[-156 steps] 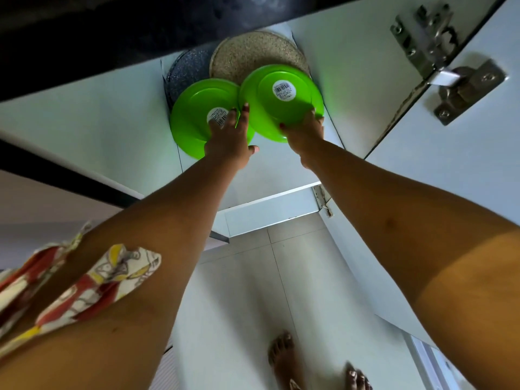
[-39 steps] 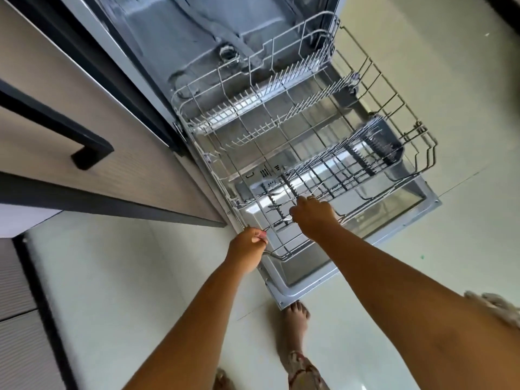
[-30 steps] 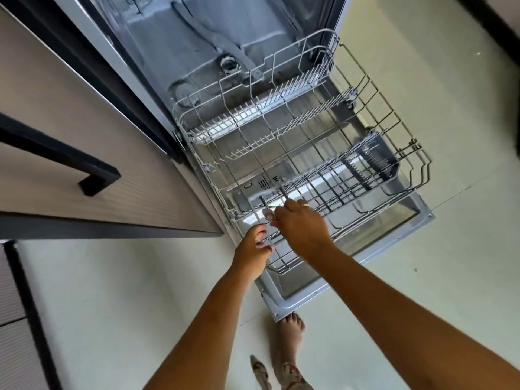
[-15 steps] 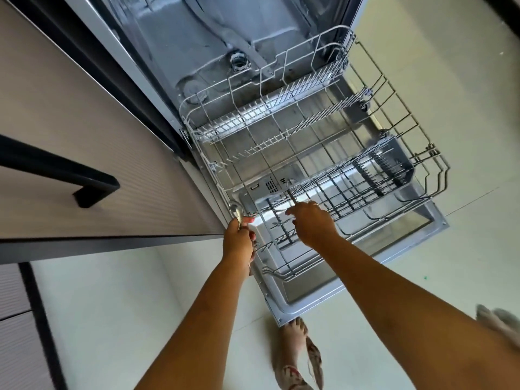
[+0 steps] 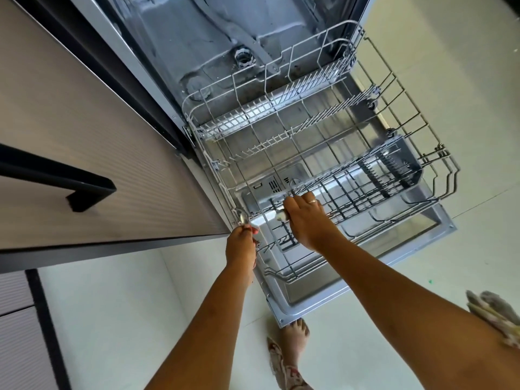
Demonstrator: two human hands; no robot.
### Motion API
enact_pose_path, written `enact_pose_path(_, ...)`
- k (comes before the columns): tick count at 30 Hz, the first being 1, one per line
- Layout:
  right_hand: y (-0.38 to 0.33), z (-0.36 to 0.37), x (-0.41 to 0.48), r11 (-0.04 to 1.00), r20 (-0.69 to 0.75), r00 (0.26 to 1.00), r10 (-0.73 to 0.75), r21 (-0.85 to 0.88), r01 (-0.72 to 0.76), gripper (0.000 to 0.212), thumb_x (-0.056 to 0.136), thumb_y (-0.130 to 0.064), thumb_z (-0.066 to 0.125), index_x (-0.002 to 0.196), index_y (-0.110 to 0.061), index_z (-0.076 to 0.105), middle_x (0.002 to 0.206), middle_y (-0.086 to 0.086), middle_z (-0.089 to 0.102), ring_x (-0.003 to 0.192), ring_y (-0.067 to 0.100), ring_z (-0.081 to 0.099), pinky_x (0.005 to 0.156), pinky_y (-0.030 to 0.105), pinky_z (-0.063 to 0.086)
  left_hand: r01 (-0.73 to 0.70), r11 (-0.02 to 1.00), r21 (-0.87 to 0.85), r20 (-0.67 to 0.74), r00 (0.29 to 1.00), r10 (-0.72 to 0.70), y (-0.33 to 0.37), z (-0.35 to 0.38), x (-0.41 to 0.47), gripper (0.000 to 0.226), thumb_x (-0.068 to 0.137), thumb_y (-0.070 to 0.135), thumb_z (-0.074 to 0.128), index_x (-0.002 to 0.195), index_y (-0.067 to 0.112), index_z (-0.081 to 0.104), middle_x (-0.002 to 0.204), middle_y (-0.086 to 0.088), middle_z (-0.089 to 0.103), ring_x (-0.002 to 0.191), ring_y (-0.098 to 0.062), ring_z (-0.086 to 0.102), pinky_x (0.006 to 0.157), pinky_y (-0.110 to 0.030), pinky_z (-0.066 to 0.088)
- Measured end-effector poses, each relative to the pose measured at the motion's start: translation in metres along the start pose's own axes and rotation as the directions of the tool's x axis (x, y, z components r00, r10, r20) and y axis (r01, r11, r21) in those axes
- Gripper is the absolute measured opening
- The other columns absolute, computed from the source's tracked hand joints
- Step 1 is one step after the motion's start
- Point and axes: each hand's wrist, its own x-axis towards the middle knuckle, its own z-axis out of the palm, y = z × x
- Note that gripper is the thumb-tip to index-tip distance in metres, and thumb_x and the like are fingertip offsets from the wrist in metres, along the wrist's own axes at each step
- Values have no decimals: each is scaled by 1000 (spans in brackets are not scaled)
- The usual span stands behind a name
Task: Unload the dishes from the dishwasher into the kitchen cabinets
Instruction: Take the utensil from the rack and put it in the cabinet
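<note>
Your left grip [image 5: 242, 244] pinches a small silver metal spoon [image 5: 241, 217] beside the grey wire dishwasher rack [image 5: 270, 108]. Your right grip [image 5: 305, 220] curls round a pale utensil [image 5: 280, 216] inside it; lift straight up, clear of the wires.

Pale, glossy floor tiles [image 5: 107, 319] fill the lower and right parts, crossed by a thin grout line [image 5: 478, 205] and brightly lit. On the left is a ribbed beige cabinet front [image 5: 84, 130] with a black bar handle [image 5: 70, 184] and a dark lower edge [image 5: 112, 248].
</note>
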Motion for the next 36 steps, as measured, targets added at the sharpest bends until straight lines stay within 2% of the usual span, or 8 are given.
enact_pose_path(5,-5,0,21,995,110,990,82,39,-87,31,94,-6,45,124,-9,39,91,16,67,73,27,62,69,36,55,23,999,38,-1,1000,-23,7,-1,4,29,98,21,38,71,18,49,62,0,42,51,-13,35,48,-24,28)
enact_pose_path(10,-6,8,27,975,201,964,176,-174,-141,37,94,-5,45,130,-13,43,112,13,64,96,29,66,78,39,53,-29,996,84,-8,1000,30,5,-4,8,28,98,21,38,106,4,59,70,-1,46,58,-18,40,57,-33,41)
enact_pose_path(13,-6,7,25,959,152,970,188,-240,-148,33,95,-6,45,125,-16,51,110,10,66,94,27,67,76,37,54,-23,993,116,11,1000,22,2,-5,11,27,98,20,36,77,14,52,64,-1,41,55,-15,36,52,-26,30)
enact_pose_path(19,-16,0,4,955,-4,969,248,170,-243,31,97,-36,47,118,-19,60,121,5,55,95,26,65,80,38,56,-92,996,14,90,992,90,-9,-7,-7,33,102,20,33,83,21,61,70,3,46,60,-9,37,55,-20,31)
enact_pose_path(23,-41,-9,-15,868,-90,938,336,415,-271,34,94,-35,51,115,-11,64,118,7,53,97,22,59,82,31,49,-100,992,-70,78,991,106,-15,-11,-23,36,101,19,37,79,29,64,76,2,47,68,-11,39,62,-24,34)
enact_pose_path(25,-59,-14,-25,758,-86,917,390,595,-266,27,95,-31,51,103,-10,66,97,3,61,82,16,57,75,30,46,-103,988,-113,98,989,114,-17,-17,-34,33,100,17,40,83,29,66,77,2,49,74,-14,45,66,-26,39)
enact_pose_path(30,-105,-15,-55,108,288,877,385,930,-353,35,98,-36,45,68,-20,52,52,-8,44,48,7,37,46,19,30,-83,972,-219,166,979,121,-26,-50,-65,22,96,11,50,102,20,69,91,2,63,88,-16,58,76,-29,48)
enact_pose_path(36,-173,15,-107,-7,491,852,183,867,-498,53,96,-44,44,47,-23,52,44,-7,35,38,8,30,42,20,23,-8,937,-348,214,973,87,-63,-118,-99,21,92,-2,51,87,14,64,84,-6,67,78,-18,62,74,-29,51)
